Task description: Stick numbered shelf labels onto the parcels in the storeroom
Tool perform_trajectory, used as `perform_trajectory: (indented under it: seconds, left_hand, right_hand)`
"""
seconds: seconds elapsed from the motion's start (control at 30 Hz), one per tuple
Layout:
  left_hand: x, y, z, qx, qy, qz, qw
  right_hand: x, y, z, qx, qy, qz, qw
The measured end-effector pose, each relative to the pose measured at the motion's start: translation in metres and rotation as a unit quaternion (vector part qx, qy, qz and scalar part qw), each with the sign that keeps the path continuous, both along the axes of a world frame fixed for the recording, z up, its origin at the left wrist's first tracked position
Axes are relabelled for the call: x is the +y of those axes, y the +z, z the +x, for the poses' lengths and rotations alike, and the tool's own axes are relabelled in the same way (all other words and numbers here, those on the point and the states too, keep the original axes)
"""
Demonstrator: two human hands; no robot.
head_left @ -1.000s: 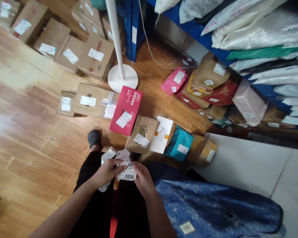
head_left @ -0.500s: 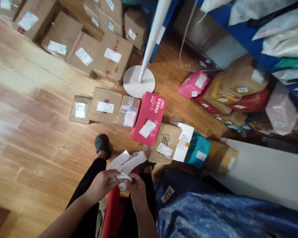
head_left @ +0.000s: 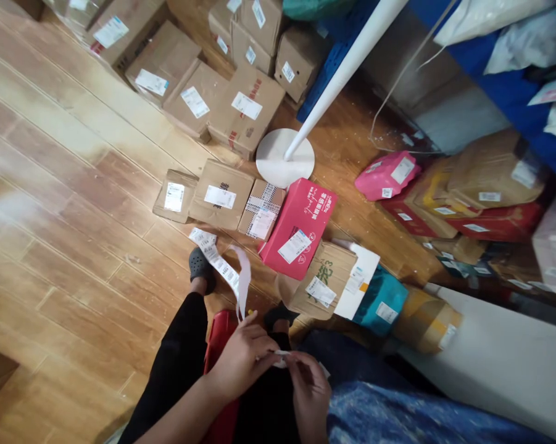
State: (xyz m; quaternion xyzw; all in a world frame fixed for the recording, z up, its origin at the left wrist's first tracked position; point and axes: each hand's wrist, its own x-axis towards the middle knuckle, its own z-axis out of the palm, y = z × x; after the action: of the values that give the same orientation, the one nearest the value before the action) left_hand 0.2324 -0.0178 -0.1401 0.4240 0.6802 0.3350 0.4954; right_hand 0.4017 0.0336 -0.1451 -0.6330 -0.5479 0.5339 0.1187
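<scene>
My left hand (head_left: 243,357) is closed, pinching a white strip of printed labels (head_left: 221,266) whose long loose end trails up over the floor beside the dark clog. Part of the strip curls into a plain, pinkish-white band near my left fingers. My right hand (head_left: 309,388) is also closed, its thumb and fingers pinching the small white end (head_left: 281,357) between both hands. Fingers hide most of that end, so its print cannot be read. Beyond my hands lies a row of parcels, including a red box (head_left: 317,209) and a brown carton (head_left: 337,271), each with a shipping label.
A white pole stands on a round base (head_left: 268,154) ahead. Brown cartons (head_left: 247,129) line the upper left. More parcels, with a pink bag (head_left: 386,176), pile up at right. Blue fabric (head_left: 398,413) lies lower right, and a red object (head_left: 219,336) sits between my legs.
Both hands have moved right and slightly down in view. The label strip, bunched up before, now trails out long to the upper left. The whole view has shifted and turned a little.
</scene>
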Motion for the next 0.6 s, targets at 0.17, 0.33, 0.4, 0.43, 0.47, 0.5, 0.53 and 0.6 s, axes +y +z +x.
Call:
perform_trajectory:
  seconds: [0.17,0.33,0.4,0.43,0.47,0.5,0.53,0.6]
  left_hand:
    - [0.006,0.006,0.031,-0.007,-0.014,-0.151,0.988]
    - [-0.002,-0.008,0.041,-0.112,0.06,-0.231,0.965]
    - [-0.007,-0.02,0.04,-0.073,0.067,-0.282,0.954]
    - [-0.009,-0.027,0.04,-0.039,0.06,-0.314,0.947]
    - [-0.012,-0.034,0.039,0.0,0.046,-0.341,0.939]
    - [-0.016,-0.042,0.039,0.034,0.027,-0.362,0.931]
    - [-0.02,-0.049,0.039,0.057,0.007,-0.377,0.925]
    - [-0.03,-0.065,0.04,0.065,-0.021,-0.383,0.921]
  right_hand:
    - [0.014,0.005,0.019,0.051,0.028,0.034,0.998]
    - [0.013,-0.024,0.012,0.051,-0.011,-0.107,0.993]
    - [0.009,-0.052,0.008,0.071,-0.063,-0.17,0.981]
    - [0.006,-0.07,0.006,0.084,-0.107,-0.191,0.972]
    - [0.005,-0.09,0.003,0.093,-0.155,-0.204,0.962]
    - [0.004,-0.112,0.0,0.102,-0.209,-0.21,0.95]
    - [0.004,-0.136,-0.003,0.107,-0.246,-0.21,0.94]
    - [0.007,-0.185,-0.01,0.117,-0.291,-0.208,0.927]
